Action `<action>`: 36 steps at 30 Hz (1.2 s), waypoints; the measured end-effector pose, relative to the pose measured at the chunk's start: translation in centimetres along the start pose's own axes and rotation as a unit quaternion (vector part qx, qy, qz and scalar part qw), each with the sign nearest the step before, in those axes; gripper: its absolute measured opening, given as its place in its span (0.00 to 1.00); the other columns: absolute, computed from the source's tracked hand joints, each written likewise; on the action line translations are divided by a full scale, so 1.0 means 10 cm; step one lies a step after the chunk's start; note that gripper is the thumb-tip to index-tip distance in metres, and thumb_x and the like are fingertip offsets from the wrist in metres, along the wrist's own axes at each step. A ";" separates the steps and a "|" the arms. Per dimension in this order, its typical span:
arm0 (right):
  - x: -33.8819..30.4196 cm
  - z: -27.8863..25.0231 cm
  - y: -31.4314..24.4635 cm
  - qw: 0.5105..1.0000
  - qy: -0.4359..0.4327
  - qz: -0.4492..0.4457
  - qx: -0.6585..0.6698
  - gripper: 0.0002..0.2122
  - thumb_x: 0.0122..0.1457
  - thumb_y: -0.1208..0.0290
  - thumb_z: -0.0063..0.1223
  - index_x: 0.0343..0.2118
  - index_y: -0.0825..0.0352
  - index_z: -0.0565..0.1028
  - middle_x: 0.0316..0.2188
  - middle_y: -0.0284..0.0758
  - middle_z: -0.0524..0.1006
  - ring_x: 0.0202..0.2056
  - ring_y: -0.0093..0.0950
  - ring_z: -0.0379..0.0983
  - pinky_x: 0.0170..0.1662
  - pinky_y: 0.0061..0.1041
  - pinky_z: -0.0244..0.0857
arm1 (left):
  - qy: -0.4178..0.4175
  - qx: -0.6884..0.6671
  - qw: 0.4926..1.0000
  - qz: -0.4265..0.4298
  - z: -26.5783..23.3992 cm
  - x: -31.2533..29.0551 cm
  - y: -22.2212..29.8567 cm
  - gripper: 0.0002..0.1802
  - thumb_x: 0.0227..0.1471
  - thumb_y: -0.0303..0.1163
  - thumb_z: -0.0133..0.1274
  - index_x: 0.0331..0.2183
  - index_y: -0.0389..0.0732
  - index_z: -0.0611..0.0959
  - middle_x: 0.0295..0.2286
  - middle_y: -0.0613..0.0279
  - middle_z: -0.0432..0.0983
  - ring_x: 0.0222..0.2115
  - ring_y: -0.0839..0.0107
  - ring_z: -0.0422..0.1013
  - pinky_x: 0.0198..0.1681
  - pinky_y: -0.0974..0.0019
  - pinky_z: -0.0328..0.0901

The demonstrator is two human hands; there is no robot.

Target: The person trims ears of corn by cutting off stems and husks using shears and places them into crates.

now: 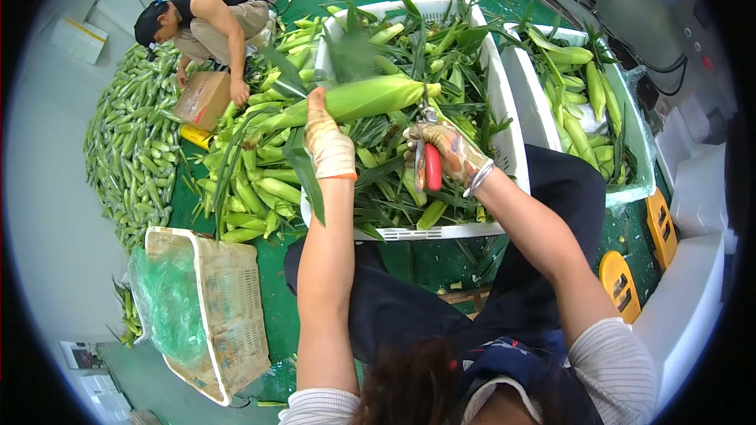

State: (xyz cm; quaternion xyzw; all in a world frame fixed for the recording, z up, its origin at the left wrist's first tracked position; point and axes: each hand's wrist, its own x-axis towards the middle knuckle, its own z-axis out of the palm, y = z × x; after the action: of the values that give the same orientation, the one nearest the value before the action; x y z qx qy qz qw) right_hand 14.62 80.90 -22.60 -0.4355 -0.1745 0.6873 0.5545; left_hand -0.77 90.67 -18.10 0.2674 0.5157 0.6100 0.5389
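Note:
My left hand (329, 145), in a pale glove, is closed round a green ear of corn (370, 99) still in its husk. The ear lies sideways over a white plastic crate (515, 142) filled with husks and leaves. Gloved as well, my right hand (455, 151) grips pruning shears (432, 167) with red handles. Their metal jaws are at the ear's right end; whether the blades are closed on it I cannot tell. Long leaves hang beside my left wrist. A green blur, too smeared to name, hovers above the ear.
Loose corn (264, 189) is heaped left of the crate. Beyond it, a co-worker (213, 16) crouches at a cardboard box (202, 100) near a large corn pile (134, 138). A lined crate (228, 307) stands lower left, another corn crate (642, 165) at right, by yellow pieces (620, 283).

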 end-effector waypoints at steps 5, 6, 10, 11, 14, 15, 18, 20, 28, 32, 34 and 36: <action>-0.17 -0.25 0.01 0.786 0.136 -0.062 -0.600 0.17 0.42 0.58 0.59 0.26 0.70 0.75 0.23 0.41 0.76 0.24 0.32 0.73 0.30 0.28 0.66 | -0.031 -0.191 0.977 -0.091 -0.25 0.58 -0.08 0.22 0.40 0.45 0.62 0.35 0.42 0.76 0.31 0.63 0.74 0.30 0.67 0.70 0.37 0.62 0.65; -0.15 -0.48 0.09 0.747 0.137 -0.098 -0.643 0.18 0.41 0.58 0.60 0.27 0.70 0.75 0.23 0.42 0.76 0.25 0.32 0.73 0.31 0.28 0.66 | -0.051 -0.208 0.971 -0.104 -0.29 0.69 -0.07 0.21 0.41 0.44 0.61 0.35 0.42 0.77 0.31 0.63 0.74 0.30 0.67 0.70 0.38 0.62 0.66; -0.28 -0.79 -0.21 0.979 0.069 -0.088 -0.170 0.08 0.50 0.75 0.56 0.32 0.68 0.71 0.25 0.34 0.73 0.24 0.22 0.70 0.29 0.17 0.66 | -0.095 -0.135 0.983 -0.076 0.00 0.43 -0.17 0.16 0.42 0.41 0.62 0.32 0.44 0.77 0.27 0.62 0.74 0.29 0.62 0.70 0.38 0.58 0.68; -0.28 -0.56 -0.37 0.968 0.025 -0.093 -0.230 0.05 0.52 0.76 0.53 0.30 0.70 0.71 0.25 0.33 0.73 0.25 0.22 0.70 0.30 0.18 0.67 | -0.123 -0.199 0.963 -0.133 -0.04 0.51 -0.22 0.18 0.41 0.40 0.63 0.32 0.42 0.77 0.28 0.60 0.74 0.29 0.61 0.70 0.38 0.56 0.68; -0.40 -0.23 -0.31 0.906 0.033 -0.152 -0.394 0.18 0.46 0.71 0.61 0.38 0.69 0.68 0.25 0.34 0.73 0.30 0.24 0.71 0.35 0.23 0.67 | -0.150 -0.265 0.932 -0.198 0.19 0.26 -0.31 0.23 0.39 0.44 0.64 0.32 0.39 0.76 0.27 0.59 0.73 0.29 0.61 0.69 0.37 0.57 0.67; -0.37 -0.24 -0.24 0.892 0.019 -0.111 -0.437 0.26 0.42 0.69 0.64 0.44 0.69 0.64 0.28 0.35 0.73 0.33 0.25 0.70 0.37 0.26 0.67 | -0.151 -0.267 0.931 -0.197 0.24 0.21 -0.34 0.23 0.39 0.44 0.64 0.32 0.39 0.76 0.27 0.59 0.73 0.29 0.61 0.69 0.37 0.57 0.67; -0.54 0.05 -0.16 0.759 0.093 -0.252 -0.593 0.25 0.41 0.70 0.62 0.41 0.70 0.63 0.29 0.46 0.73 0.31 0.38 0.73 0.35 0.34 0.66 | -0.126 -0.225 0.947 -0.193 0.12 0.23 -0.28 0.25 0.38 0.48 0.64 0.32 0.39 0.75 0.27 0.58 0.73 0.28 0.63 0.70 0.35 0.58 0.68; -0.65 0.08 -0.25 0.749 0.118 -0.224 -0.613 0.21 0.44 0.70 0.58 0.38 0.71 0.60 0.25 0.48 0.73 0.29 0.44 0.72 0.31 0.37 0.66 | -0.107 0.320 0.934 -0.114 -0.07 0.35 -0.14 0.28 0.38 0.50 0.63 0.33 0.38 0.75 0.26 0.57 0.73 0.26 0.63 0.69 0.33 0.59 0.69; -0.77 0.03 -0.23 0.728 -0.230 -0.305 -0.569 0.18 0.48 0.67 0.57 0.35 0.69 0.62 0.25 0.45 0.73 0.27 0.42 0.72 0.29 0.35 0.65 | -0.129 0.000 0.978 -0.165 -0.31 0.42 -0.19 0.17 0.48 0.43 0.56 0.35 0.42 0.75 0.25 0.57 0.74 0.23 0.62 0.71 0.29 0.60 0.69; -0.82 -0.16 -0.42 0.767 0.054 -0.234 -0.595 0.17 0.52 0.66 0.53 0.39 0.69 0.63 0.27 0.44 0.75 0.27 0.39 0.74 0.28 0.33 0.67 | -0.078 -0.027 0.996 -0.020 -0.72 0.77 0.18 0.35 0.49 0.60 0.48 0.36 0.33 0.74 0.21 0.53 0.74 0.22 0.63 0.72 0.28 0.59 0.69; -0.65 -0.26 -0.54 0.708 0.146 -0.285 -0.629 0.26 0.39 0.66 0.65 0.40 0.69 0.64 0.28 0.44 0.76 0.30 0.40 0.75 0.31 0.32 0.71 | -0.059 0.019 0.998 -0.033 -0.75 0.79 0.25 0.37 0.47 0.61 0.50 0.35 0.31 0.74 0.21 0.53 0.74 0.19 0.62 0.71 0.25 0.60 0.69; -0.49 -0.19 -0.78 0.689 0.152 -0.217 -0.674 0.23 0.43 0.65 0.60 0.39 0.70 0.63 0.32 0.46 0.73 0.33 0.42 0.72 0.36 0.36 0.67 | -0.063 0.099 0.993 -0.012 -0.67 0.71 0.24 0.38 0.45 0.62 0.52 0.34 0.30 0.73 0.21 0.53 0.73 0.18 0.62 0.70 0.23 0.59 0.68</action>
State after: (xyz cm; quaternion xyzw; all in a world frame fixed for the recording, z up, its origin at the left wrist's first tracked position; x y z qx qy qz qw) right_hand 20.89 78.46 -16.03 -0.7404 -0.5943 0.1694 0.2644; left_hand -9.55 95.25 -19.69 0.3510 0.5417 0.5313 0.5487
